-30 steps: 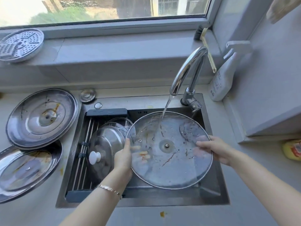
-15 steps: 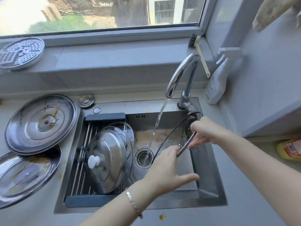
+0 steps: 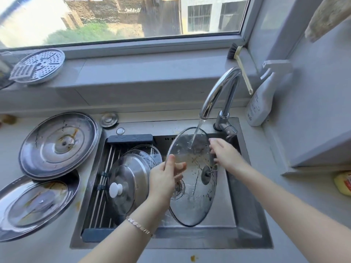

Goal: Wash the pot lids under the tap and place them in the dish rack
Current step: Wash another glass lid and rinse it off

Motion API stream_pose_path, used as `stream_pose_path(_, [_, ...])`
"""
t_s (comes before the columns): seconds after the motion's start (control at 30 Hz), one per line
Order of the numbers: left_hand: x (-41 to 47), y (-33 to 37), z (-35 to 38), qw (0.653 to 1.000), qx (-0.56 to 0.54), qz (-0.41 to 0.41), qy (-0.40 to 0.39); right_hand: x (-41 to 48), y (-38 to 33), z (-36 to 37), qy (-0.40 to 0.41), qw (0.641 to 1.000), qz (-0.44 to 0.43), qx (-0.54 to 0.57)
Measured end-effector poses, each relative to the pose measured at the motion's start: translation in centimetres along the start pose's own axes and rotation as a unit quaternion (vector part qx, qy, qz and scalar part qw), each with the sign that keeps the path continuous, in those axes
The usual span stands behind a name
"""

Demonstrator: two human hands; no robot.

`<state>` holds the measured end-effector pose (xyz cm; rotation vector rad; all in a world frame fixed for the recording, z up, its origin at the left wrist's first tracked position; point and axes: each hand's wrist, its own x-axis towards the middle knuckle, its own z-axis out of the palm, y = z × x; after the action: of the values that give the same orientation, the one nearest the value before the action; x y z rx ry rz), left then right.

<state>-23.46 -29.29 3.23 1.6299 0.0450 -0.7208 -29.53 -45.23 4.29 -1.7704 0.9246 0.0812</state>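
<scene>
Slippage is your risk: the wet lid [image 3: 195, 202] stands tilted over the sink [image 3: 247, 215] under the tap [image 3: 218, 88], pinched at its rim by your left hand [image 3: 163, 179], while your right hand [image 3: 226, 154] touches the far edge, grip unclear.

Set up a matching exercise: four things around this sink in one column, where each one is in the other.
1. glass lid
2. white-knobbed lid
3. spray bottle
4. steamer plate

A. on the windowsill
B. in the dish rack
C. under the running water
D. standing right of the tap

Pairs: 1-C, 2-B, 3-D, 4-A
</scene>
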Motion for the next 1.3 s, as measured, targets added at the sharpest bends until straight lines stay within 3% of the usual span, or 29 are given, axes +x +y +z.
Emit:
stream_pose_path(0.13, [0.3, 0.4, -0.2, 0.990, -0.121, -0.060, 0.036, 0.3, 1.1, 4.6, 0.006, 0.984, -0.098, -0.145])
stream_pose_path(0.23, [0.4, 0.9, -0.1, 0.991, -0.106, -0.054, 0.067, -1.1, 0.2, 8.8, 0.043, 0.935, -0.238, -0.258])
stream_pose_path(0.33, [0.6, 1.2, -0.4, 0.990, -0.094, -0.047, 0.099, -1.8, -0.4, 10.6, 0.055, 0.891, -0.362, -0.270])
stream_pose_path(0.4, [0.4, 1.5, -0.7, 0.989, -0.114, -0.045, 0.088, -0.5, -0.4, 9.7, 0.056, 0.906, -0.329, -0.262])
stream_pose_path(0.47, [0.1, 1.6, -0.7, 0.989, -0.133, -0.037, 0.061, 1.1, -0.6, 8.5, 0.040, 0.950, -0.217, -0.222])
stream_pose_path(0.53, [-0.2, 1.5, -0.6, 0.989, -0.133, -0.027, 0.049, 1.7, -1.0, 8.1, 0.058, 0.965, -0.160, -0.200])
stream_pose_path(0.67, [-0.1, 1.3, -0.6, 0.991, -0.106, -0.037, 0.074, -1.8, 0.0, 9.3, -0.003, 0.920, -0.295, -0.258])
stream_pose_path(0.73, [-0.1, 1.1, -0.6, 0.991, -0.106, -0.040, 0.074, -1.7, 0.6, 8.8, -0.012, 0.907, -0.320, -0.274])
stream_pose_path(0.83, [-0.5, 1.0, -0.2, 0.992, -0.112, -0.031, 0.046, 1.5, -0.1, 7.2, 0.023, 0.966, -0.156, -0.205])
stream_pose_path(0.9, [-0.6, 0.8, -0.1, 0.993, -0.103, -0.028, 0.040, 2.1, -0.7, 6.7, 0.035, 0.976, -0.104, -0.185])
stream_pose_path(1.0, [0.1, 0.7, -0.5, 0.995, -0.061, -0.022, 0.082, -0.3, -1.2, 8.5, 0.014, 0.939, -0.265, -0.218])
stream_pose_path(1.07, [0.3, 0.8, -0.6, 0.995, -0.042, -0.016, 0.094, -0.7, -1.3, 8.7, -0.001, 0.927, -0.303, -0.221])
stream_pose_path(1.23, [-0.7, 1.0, -0.5, 0.995, -0.080, -0.022, 0.047, 3.7, -2.0, 6.6, 0.025, 0.990, -0.062, -0.126])
stream_pose_path(1.3, [-0.8, 1.0, -0.6, 0.996, -0.073, -0.022, 0.043, 2.5, -2.5, 7.4, 0.024, 0.988, -0.074, -0.133])
